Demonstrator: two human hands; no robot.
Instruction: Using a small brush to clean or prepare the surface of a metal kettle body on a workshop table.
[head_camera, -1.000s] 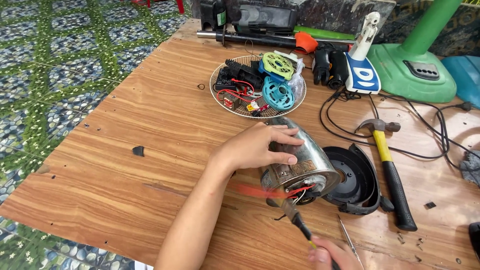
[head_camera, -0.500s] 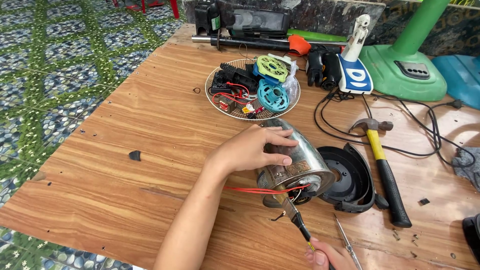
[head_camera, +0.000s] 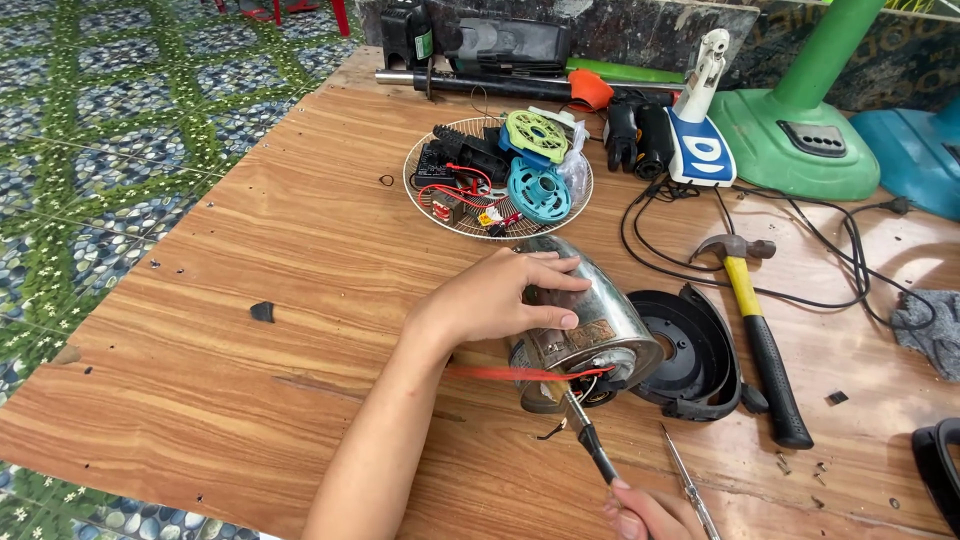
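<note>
Far left on my wooden desk (head_camera: 200, 330) lies a small black chip (head_camera: 262, 311), well apart from my work. My left hand (head_camera: 495, 297) comes in from the near edge and rests on top of the shiny metal motor housing (head_camera: 590, 320), fingers spread over its curved side, pressing it down against the desk. The housing lies on its side near the middle, its open end facing me, with red wires (head_camera: 520, 374) running across that end. Beyond it, at the far side, sits a round wire basket (head_camera: 420, 200) holding teal and green plastic parts and bits of wiring. My right hand (head_camera: 650, 515), at the near edge and only partly in view, is clenched around a black-handled screwdriver (head_camera: 590, 445) whose tip reaches into the housing's open end. A thin metal tool (head_camera: 688, 480) lies just beside that hand. Right of the housing, touching it, is a black round cover (head_camera: 695, 350), then a yellow-and-black hammer (head_camera: 760, 330), with black cables (head_camera: 850, 270) looping behind
</note>
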